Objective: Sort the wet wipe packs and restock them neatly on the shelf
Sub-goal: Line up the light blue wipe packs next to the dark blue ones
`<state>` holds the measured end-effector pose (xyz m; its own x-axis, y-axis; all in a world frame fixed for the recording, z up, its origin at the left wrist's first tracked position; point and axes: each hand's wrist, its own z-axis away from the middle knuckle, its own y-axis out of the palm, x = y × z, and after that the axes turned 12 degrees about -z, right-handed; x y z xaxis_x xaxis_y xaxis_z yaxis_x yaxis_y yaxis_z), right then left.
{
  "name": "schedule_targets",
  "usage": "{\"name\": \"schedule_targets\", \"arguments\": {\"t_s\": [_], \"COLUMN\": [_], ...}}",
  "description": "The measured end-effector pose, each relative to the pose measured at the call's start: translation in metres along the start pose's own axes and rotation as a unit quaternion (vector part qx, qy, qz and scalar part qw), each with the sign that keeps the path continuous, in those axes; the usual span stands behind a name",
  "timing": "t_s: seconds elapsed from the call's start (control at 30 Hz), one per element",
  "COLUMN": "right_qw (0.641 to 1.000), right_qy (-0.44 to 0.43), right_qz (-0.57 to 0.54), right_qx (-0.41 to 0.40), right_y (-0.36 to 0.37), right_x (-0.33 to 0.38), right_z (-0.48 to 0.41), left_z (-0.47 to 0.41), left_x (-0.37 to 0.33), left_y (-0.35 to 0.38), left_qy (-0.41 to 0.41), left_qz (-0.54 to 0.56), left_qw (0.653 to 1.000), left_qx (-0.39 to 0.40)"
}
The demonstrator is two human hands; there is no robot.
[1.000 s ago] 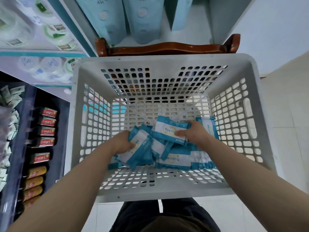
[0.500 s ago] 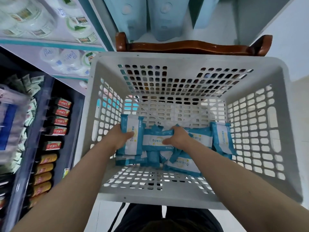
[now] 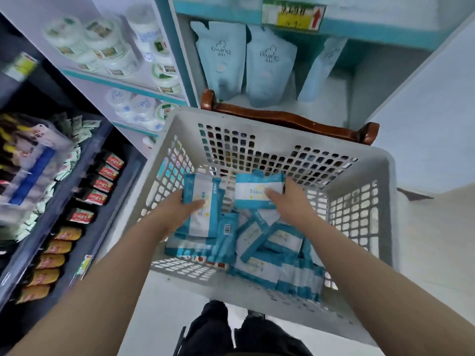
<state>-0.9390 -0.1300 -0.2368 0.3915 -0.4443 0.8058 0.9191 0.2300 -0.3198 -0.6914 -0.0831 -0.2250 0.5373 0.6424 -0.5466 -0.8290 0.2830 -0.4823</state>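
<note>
A grey perforated basket (image 3: pixel 290 136) stands in front of me with several blue-and-white wet wipe packs (image 3: pixel 272 242) heaped loosely on its floor. My left hand (image 3: pixel 180 206) grips a stack of packs (image 3: pixel 201 201) at its left side, lifted above the heap. My right hand (image 3: pixel 290 201) holds another pack (image 3: pixel 257 191) flat by its right end, thumb on top. Both held packs hover over the pile, a little apart from each other.
The basket rests on a brown wooden chair back (image 3: pixel 288 119). Behind it a teal shelf (image 3: pixel 334 98) holds pale blue pouches (image 3: pixel 221 55). To the left are shelves of white tubs (image 3: pixel 113 52) and a dark shelf of red and orange packets (image 3: pixel 100 186).
Both hands have risen out of the heap, each bringing packs up with it. The view has tilted up, showing more of the shelves behind the basket.
</note>
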Motion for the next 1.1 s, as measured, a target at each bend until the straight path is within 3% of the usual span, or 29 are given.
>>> {"name": "schedule_targets", "arguments": {"t_s": [0.17,0.43,0.8,1.1], "right_qw": [0.993,0.963,0.912,0.896], "right_qy": [-0.086,-0.128,-0.273,-0.302], "right_qz": [-0.082,-0.208,-0.164,-0.154], "right_qx": [0.009,0.111,0.26,0.288], "right_y": [-0.007,0.071,0.314,0.509], "right_x": [0.062,0.178,0.359,0.478], "right_z": [0.018,0.033,0.071,0.082], "left_z": [0.045,0.119,0.168,0.179], "left_x": [-0.016,0.005,0.148,0.251], "left_y": [-0.026,-0.126,-0.344,-0.521], "left_qy": [0.022,0.084,0.078,0.079], "left_qz": [0.192,0.244,0.269,0.308], "left_qw": [0.98,0.942,0.827,0.79], "left_qx": [-0.055,-0.215,-0.487,-0.524]}}
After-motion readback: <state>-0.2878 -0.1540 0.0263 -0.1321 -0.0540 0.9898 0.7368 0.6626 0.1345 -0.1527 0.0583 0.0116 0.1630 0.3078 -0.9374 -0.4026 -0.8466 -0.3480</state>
